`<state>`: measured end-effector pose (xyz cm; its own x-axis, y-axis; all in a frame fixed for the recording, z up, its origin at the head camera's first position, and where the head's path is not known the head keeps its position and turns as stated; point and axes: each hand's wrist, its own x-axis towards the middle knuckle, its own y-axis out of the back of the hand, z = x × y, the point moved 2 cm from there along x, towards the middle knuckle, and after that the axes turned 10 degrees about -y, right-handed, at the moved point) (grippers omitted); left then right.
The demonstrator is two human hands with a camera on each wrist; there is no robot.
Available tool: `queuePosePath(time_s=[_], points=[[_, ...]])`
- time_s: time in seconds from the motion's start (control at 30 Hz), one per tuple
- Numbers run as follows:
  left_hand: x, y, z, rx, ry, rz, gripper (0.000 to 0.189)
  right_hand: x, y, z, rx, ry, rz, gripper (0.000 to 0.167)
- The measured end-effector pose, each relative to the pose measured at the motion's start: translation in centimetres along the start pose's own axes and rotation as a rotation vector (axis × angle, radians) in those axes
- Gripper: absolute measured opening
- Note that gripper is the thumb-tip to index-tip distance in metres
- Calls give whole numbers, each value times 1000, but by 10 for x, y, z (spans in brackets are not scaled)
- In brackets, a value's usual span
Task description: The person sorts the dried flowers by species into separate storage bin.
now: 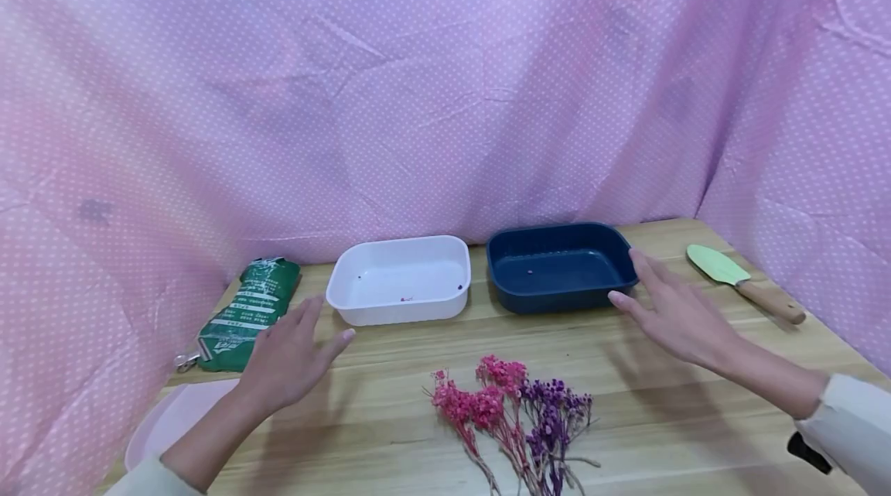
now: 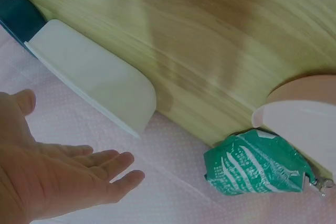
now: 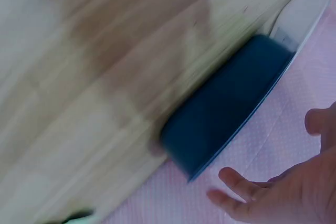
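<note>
My left hand (image 1: 288, 360) hovers over the table with straight fingers and holds nothing. It is between the green bag (image 1: 256, 310) and the white basin (image 1: 398, 279), which has a few tiny specks inside. My right hand (image 1: 678, 314) also has its fingers extended, with fingertips close by the right end of the dark blue basin (image 1: 562, 268). Pink dried flowers (image 1: 480, 399) and purple dried flowers (image 1: 553, 411) lie side by side at the front middle, stems toward me. In the left wrist view the white basin (image 2: 94, 77) stands beyond the fingers.
A small trowel (image 1: 717, 264) with a light green blade and wooden handle lies at the far right. At the left front edge sits a pale pink round container (image 1: 170, 419), partly behind the left arm. Pink dotted cloth (image 1: 418, 94) hangs behind and beside the wooden table.
</note>
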<state>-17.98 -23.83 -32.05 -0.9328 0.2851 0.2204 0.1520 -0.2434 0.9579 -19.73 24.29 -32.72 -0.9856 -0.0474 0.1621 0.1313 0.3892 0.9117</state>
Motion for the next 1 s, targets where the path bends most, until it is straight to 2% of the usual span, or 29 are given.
queuePosePath(time_s=[0.17, 0.47, 0.67, 0.87, 1.0], points=[[2, -1, -5, -40, 23, 28, 85, -9, -6, -7, 129, -37, -74, 82], [6, -5, -16, -173, 86, -14, 93, -25, -17, -21, 222, -27, -93, 72], [13, -7, -18, -282, 134, -4, 91, -33, -22, -26, 308, -97, -116, 69], [20, -13, -20, -333, 205, -4, 86, -40, -29, -29, 389, -177, -198, 70], [24, -17, -24, -370, 220, -1, 81, -43, -32, -30, 415, -188, -230, 71]])
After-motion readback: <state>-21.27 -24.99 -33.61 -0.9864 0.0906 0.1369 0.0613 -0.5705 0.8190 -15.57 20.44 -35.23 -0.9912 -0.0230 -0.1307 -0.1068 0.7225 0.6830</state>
